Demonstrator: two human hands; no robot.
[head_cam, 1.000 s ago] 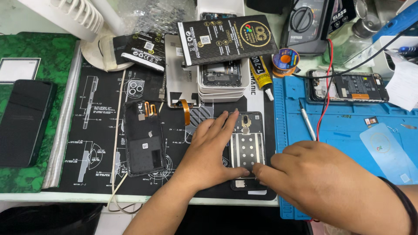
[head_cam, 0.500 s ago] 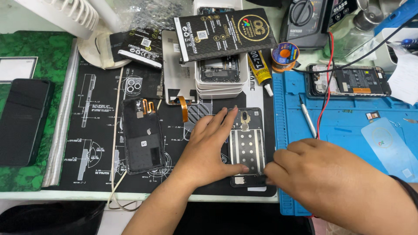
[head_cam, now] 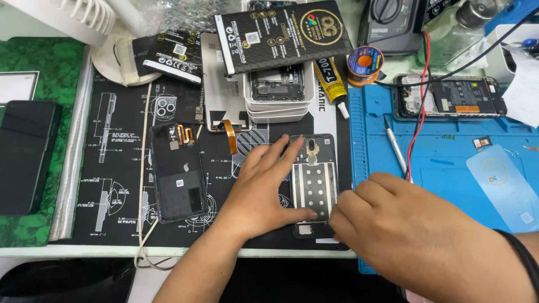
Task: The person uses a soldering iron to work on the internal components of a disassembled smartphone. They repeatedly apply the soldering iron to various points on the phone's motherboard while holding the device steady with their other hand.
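An opened phone frame (head_cam: pixel 314 185) with a perforated metal plate lies on the black repair mat (head_cam: pixel 112 168). My left hand (head_cam: pixel 264 191) lies flat on the frame's left side, fingers spread, thumb across its lower part. My right hand (head_cam: pixel 393 230) is curled at the frame's lower right corner with its fingertips touching the edge. Whether those fingers pinch anything is hidden. A black back cover (head_cam: pixel 178 171) with an orange flex cable lies left of my left hand.
A blue mat (head_cam: pixel 449 163) on the right carries another opened phone (head_cam: pixel 449 96), a thin metal tool (head_cam: pixel 395 147), red and black wires and a clear film. A black packet, stacked phone parts, a glue tube and a solder spool sit behind. A dark phone (head_cam: pixel 25 157) lies far left.
Both hands stay on the phone frame. My right hand has shifted slightly left along the frame's lower edge, and the view has moved a little.
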